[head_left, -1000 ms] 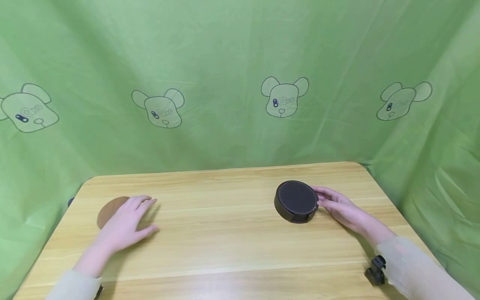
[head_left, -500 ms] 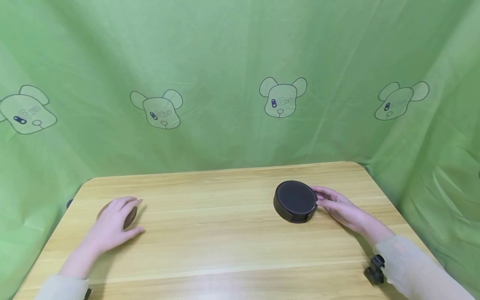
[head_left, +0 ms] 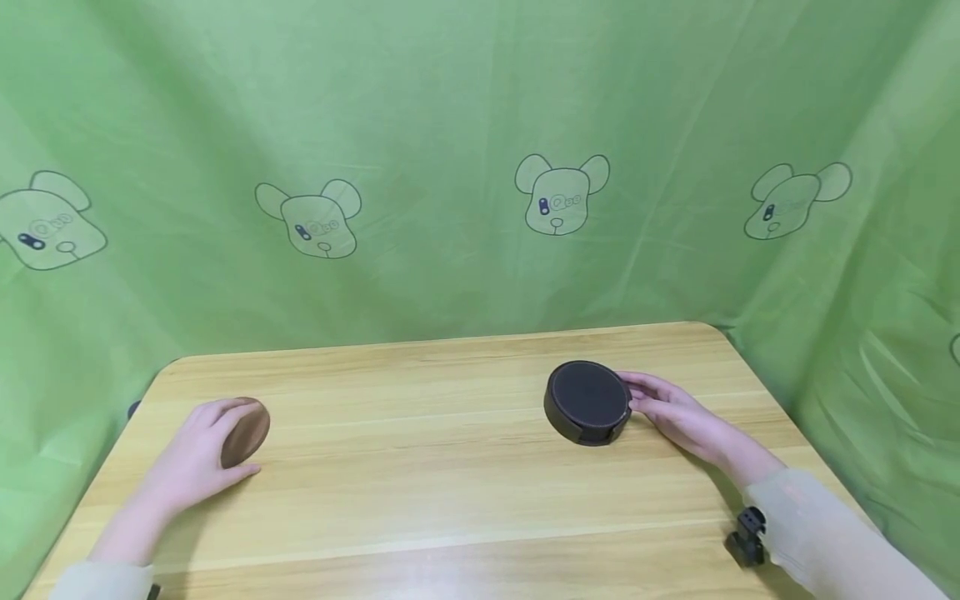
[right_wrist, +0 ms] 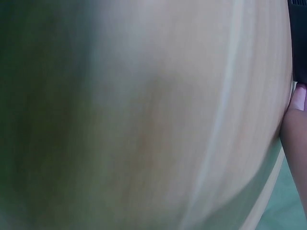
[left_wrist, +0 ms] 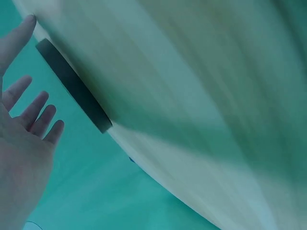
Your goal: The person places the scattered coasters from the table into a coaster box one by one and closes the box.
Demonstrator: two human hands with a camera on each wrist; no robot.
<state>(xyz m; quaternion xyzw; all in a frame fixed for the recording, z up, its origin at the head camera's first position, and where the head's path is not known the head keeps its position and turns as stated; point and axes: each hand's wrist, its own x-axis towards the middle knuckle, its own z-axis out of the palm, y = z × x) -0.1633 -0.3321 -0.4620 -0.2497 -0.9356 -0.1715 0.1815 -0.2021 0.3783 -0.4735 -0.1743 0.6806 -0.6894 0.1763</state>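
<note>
A brown round coaster (head_left: 246, 432) lies at the left of the table, its left part hidden behind my left hand (head_left: 187, 458). That hand spreads over it, thumb apart from the fingers. In the left wrist view the coaster (left_wrist: 74, 86) shows edge-on as a thick dark disc, with my fingers (left_wrist: 34, 110) visibly apart from it. Right of the middle stands a round black stitched coaster holder (head_left: 588, 400), notched at the front. My right hand (head_left: 678, 421) rests its fingers and thumb against its right side. The right wrist view catches only the holder's edge (right_wrist: 299, 43) above a finger.
The wooden table (head_left: 420, 467) has rounded far corners. A green curtain (head_left: 442, 267) with bear outlines hangs behind it and down both sides. A small black device (head_left: 747, 537) sits at the right sleeve.
My left hand has moved left across the coaster, uncovering its right part and covering its left. My right hand and the black coaster holder stay as they were; the view shifts slightly.
</note>
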